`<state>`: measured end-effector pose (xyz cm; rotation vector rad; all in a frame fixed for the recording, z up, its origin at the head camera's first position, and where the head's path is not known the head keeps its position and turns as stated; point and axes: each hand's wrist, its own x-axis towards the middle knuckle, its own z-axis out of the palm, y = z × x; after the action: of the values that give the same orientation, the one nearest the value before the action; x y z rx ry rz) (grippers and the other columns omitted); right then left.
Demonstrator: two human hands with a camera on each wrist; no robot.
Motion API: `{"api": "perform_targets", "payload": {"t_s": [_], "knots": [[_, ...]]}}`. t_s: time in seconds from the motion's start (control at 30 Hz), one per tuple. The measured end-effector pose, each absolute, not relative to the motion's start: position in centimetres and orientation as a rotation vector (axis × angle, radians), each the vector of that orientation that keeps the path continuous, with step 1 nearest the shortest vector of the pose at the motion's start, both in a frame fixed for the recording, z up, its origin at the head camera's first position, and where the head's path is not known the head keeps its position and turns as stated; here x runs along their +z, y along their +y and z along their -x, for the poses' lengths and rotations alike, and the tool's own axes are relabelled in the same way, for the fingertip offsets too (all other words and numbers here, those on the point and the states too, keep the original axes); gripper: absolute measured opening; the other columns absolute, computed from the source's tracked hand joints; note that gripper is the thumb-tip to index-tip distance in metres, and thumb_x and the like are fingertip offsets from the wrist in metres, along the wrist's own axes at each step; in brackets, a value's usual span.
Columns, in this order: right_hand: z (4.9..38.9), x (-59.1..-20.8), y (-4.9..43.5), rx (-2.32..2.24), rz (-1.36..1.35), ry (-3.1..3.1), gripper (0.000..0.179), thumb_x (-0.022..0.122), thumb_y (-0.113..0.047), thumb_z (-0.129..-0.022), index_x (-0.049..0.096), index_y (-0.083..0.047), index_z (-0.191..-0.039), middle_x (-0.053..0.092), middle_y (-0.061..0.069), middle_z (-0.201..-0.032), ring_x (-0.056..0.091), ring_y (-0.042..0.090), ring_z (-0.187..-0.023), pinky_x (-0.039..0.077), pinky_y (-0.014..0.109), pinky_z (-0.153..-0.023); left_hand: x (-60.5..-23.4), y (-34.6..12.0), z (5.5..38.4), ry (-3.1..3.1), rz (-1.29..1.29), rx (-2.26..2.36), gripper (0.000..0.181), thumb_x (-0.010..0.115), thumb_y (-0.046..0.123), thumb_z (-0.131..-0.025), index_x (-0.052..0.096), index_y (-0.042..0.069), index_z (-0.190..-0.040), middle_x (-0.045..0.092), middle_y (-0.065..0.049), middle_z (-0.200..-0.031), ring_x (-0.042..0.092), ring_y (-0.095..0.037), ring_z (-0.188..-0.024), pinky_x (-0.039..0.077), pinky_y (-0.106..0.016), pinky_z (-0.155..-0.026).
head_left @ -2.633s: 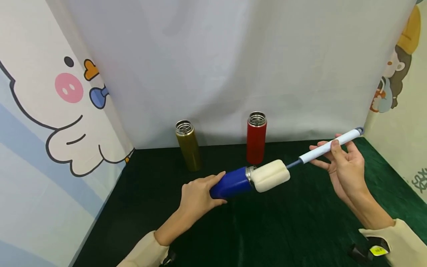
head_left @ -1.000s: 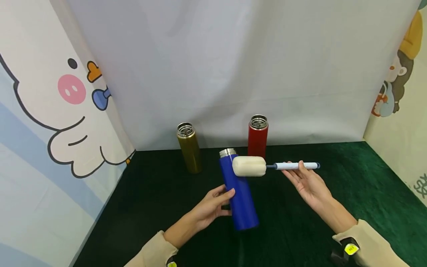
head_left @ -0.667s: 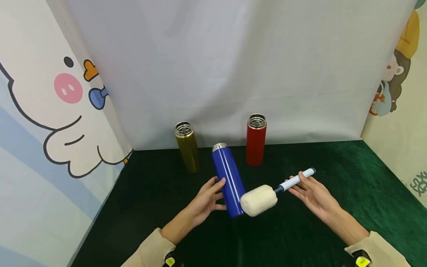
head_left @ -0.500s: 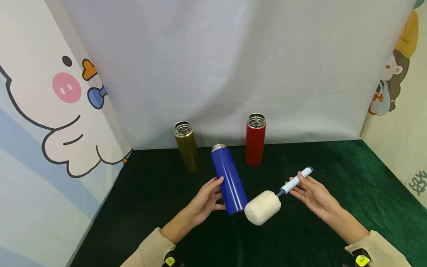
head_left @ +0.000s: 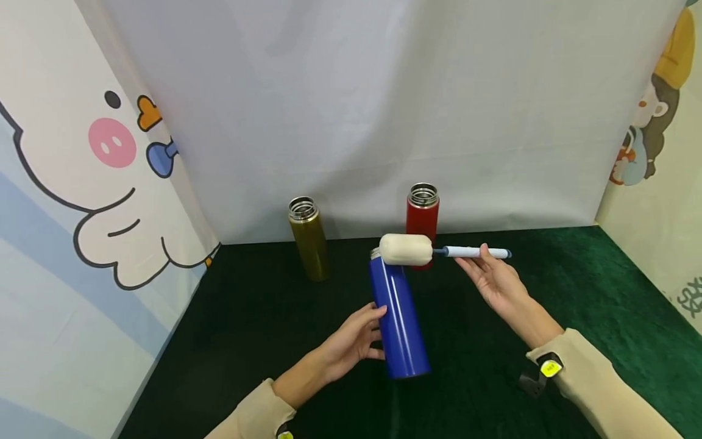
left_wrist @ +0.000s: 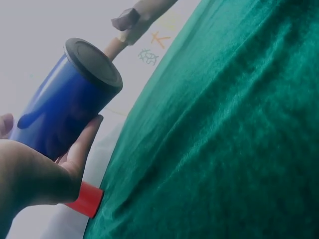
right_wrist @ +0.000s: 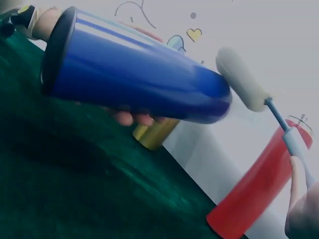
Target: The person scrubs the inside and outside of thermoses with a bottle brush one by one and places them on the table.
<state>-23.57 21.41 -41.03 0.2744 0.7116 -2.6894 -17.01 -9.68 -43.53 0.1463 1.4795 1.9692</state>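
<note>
A blue vacuum flask (head_left: 401, 323) is held off the table in my left hand (head_left: 353, 341), tilted with its steel mouth up and away. My right hand (head_left: 496, 283) pinches the pale handle of a bottle brush (head_left: 407, 249) between thumb and fingers. The brush's cream sponge head lies across the flask's upper end, hiding part of its neck; the right wrist view shows the sponge head close against that end. In the left wrist view the flask's dark round base (left_wrist: 93, 62) faces the camera.
An olive-gold flask (head_left: 309, 244) and a red flask (head_left: 421, 219), both without lids, stand upright at the back of the dark green cloth (head_left: 548, 268). A white curtain (head_left: 340, 122) hangs behind them. The sponge partly covers the red flask.
Earlier the sponge was at the flask's mouth, then down by its base. Since half a second ago, the brush has risen to the upper end and levelled out; the flask has shifted slightly right.
</note>
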Motion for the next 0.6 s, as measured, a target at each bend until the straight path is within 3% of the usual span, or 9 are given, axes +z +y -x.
{"api": "perform_targets", "payload": {"t_s": [0.1,0.23,0.4,0.47,0.6], "knots": [[23.2,-41.2,21.0,-2.673,-0.303,0.679,0.058,0.053,-0.021,-0.104,0.021,-0.026,-0.152,0.048,0.007,-0.153,0.060,0.023,-0.133,0.044,0.029,-0.113,-43.5,-9.6,16.9,1.466,-0.165,1.981,0.064,0.042,0.052,-0.106,0.029,0.015,-0.157,0.053,-0.014,-0.146,0.060,-0.022,-0.122,0.055,-0.041,-0.094],[21.7,-42.5,21.0,-2.596,-0.277,0.800,0.042,0.052,-0.023,-0.105,0.029,-0.020,-0.140,0.067,0.008,-0.114,0.073,0.018,-0.103,0.045,0.027,-0.113,-43.7,-9.9,17.1,1.433,-0.169,2.023,0.069,0.039,0.059,-0.105,0.028,0.015,-0.158,0.054,-0.010,-0.145,0.061,-0.019,-0.122,0.054,-0.040,-0.097],[19.8,-44.3,22.4,-2.410,-0.207,1.213,0.062,0.049,-0.033,-0.107,0.012,-0.016,-0.155,0.056,-0.001,-0.128,0.068,0.007,-0.107,0.052,0.026,-0.106,-44.2,-10.2,17.8,1.353,-0.107,2.127,0.068,0.042,0.054,-0.106,0.019,0.019,-0.160,0.044,-0.011,-0.151,0.054,-0.022,-0.130,0.049,-0.044,-0.104],[19.4,-44.8,23.0,-2.335,-0.169,1.347,0.059,0.046,-0.036,-0.109,0.015,-0.013,-0.154,0.055,-0.003,-0.126,0.066,0.005,-0.107,0.054,0.025,-0.102,-44.4,-10.3,18.0,1.330,-0.085,2.163,0.066,0.043,0.049,-0.107,0.015,0.021,-0.160,0.039,-0.012,-0.153,0.049,-0.025,-0.133,0.046,-0.047,-0.107],[19.9,-45.0,23.6,-2.297,-0.135,1.456,0.034,0.047,-0.037,-0.109,0.036,-0.015,-0.133,0.062,-0.006,-0.115,0.065,0.006,-0.108,0.056,0.025,-0.096,-44.6,-10.2,18.1,1.319,-0.074,2.183,0.064,0.044,0.043,-0.108,0.016,0.019,-0.160,0.037,-0.013,-0.155,0.045,-0.029,-0.137,0.040,-0.052,-0.114]]}}
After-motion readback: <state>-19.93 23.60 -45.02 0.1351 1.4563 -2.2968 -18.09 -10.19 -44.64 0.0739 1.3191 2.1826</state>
